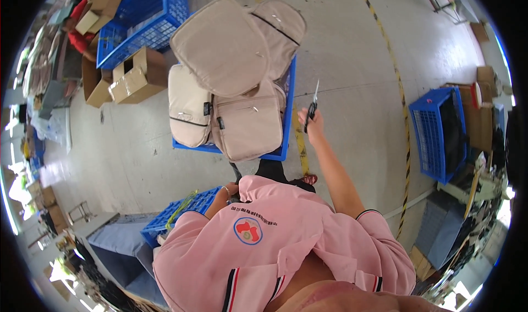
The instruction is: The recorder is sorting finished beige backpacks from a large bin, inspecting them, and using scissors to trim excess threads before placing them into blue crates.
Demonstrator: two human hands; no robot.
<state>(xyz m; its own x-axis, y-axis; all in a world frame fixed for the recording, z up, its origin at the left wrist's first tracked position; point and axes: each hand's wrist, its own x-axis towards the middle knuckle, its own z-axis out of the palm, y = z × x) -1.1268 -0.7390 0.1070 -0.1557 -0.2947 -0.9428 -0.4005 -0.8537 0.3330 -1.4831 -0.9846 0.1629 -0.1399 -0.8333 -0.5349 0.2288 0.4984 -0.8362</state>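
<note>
My right hand (312,124) is closed around the black handles of a pair of scissors (311,113), whose blades point away from me. It is just right of a blue crate (289,103) heaped with beige backpacks: a large one (225,45) lies on top, one (250,122) sits at the front, another (190,103) at the left and one (283,31) behind. Close to my body on the left, my left hand (231,189) is curled by a dark strip (236,171) below the crate; my pink shirt partly hides its fingers, and what they hold is unclear.
Cardboard boxes (140,78) and a large blue crate (159,31) stand at the far left, near a person in red (80,37). Another blue crate (440,133) is at right, beyond a yellow-black floor line (397,81). A blue basket (181,213) is beside me, left.
</note>
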